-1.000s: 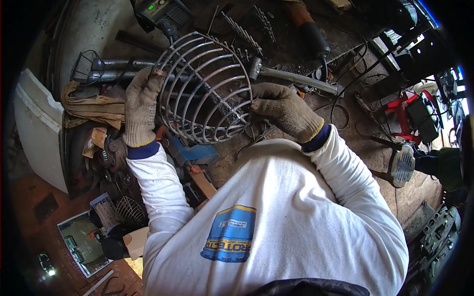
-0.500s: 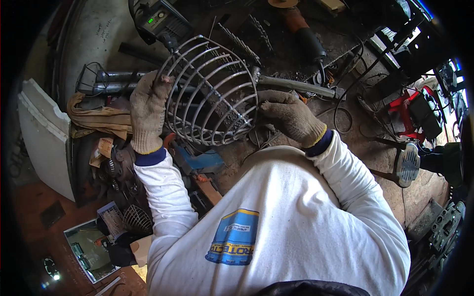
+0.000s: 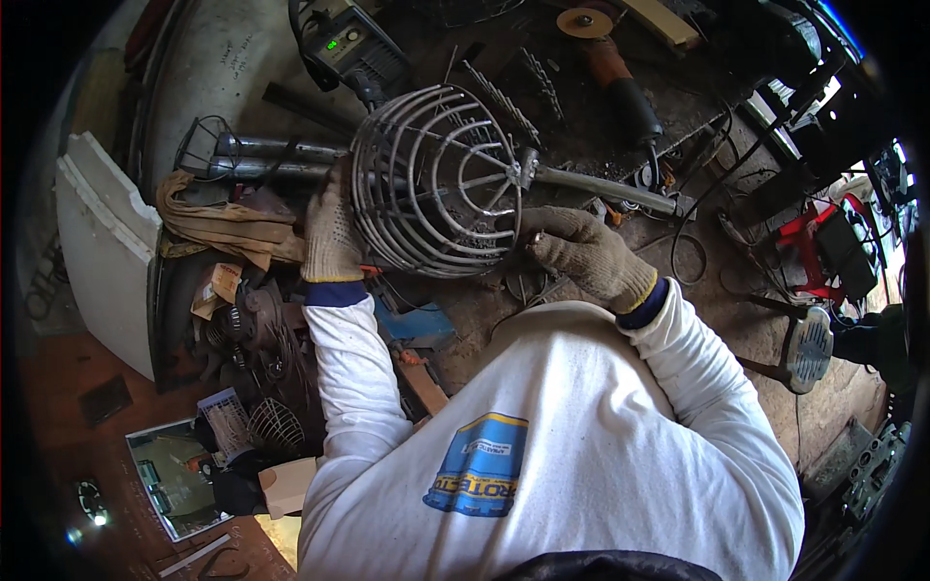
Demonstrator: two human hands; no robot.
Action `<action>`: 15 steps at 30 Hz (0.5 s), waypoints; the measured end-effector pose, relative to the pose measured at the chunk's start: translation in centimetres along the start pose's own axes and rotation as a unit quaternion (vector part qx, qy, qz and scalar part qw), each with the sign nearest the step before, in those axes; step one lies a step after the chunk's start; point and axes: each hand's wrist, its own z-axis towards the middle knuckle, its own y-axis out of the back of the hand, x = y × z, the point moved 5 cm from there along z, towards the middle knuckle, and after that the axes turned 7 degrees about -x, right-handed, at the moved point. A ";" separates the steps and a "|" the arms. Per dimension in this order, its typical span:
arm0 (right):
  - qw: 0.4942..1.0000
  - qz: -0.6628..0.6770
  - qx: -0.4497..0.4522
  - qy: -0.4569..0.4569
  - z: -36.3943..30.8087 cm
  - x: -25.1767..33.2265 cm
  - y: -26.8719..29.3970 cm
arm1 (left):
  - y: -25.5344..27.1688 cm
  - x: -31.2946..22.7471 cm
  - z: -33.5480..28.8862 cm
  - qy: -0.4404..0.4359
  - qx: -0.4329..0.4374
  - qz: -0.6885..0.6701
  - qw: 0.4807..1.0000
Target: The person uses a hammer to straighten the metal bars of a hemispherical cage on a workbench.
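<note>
A rounded cage of welded metal rods (image 3: 433,198) is held up in front of me, its ribs meeting at a joint on the right side. My left hand (image 3: 332,232), in a knitted tan work glove, grips the cage's left rim; its fingertips are hidden behind the rods. My right hand (image 3: 588,254), gloved the same way, is closed at the cage's lower right edge, thumb and fingers at the rods. Just behind the joint lies a long metal bar (image 3: 610,186) with a thicker head, like a hammer.
An angle grinder (image 3: 630,105) with a tan disc lies at the back right. A welding machine (image 3: 356,53) with a green display stands at the back left. Metal tubes (image 3: 262,160) and a tan cloth (image 3: 228,225) are at left. A smaller wire cage (image 3: 275,426) sits lower left.
The cage has turned in my hands, so its rib joint now faces up at the right. My left hand has shifted down behind the rim. The whole view has moved slightly.
</note>
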 end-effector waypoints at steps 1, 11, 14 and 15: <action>0.999 -0.045 -0.014 -0.006 0.1 0.0 0.1 | -0.1 0.0 -0.1 -0.008 0.008 0.005 1.000; 0.990 -0.131 -0.057 -0.015 0.3 0.2 0.2 | 0.6 0.8 -1.1 -0.010 -0.013 -0.013 1.000; 0.987 -0.143 -0.070 -0.033 0.2 -0.1 0.7 | 0.3 -0.1 -1.8 -0.029 -0.027 -0.009 0.999; 0.987 -0.145 -0.067 -0.033 0.3 -0.2 0.7 | 0.4 -0.2 -2.2 -0.037 -0.031 -0.015 0.999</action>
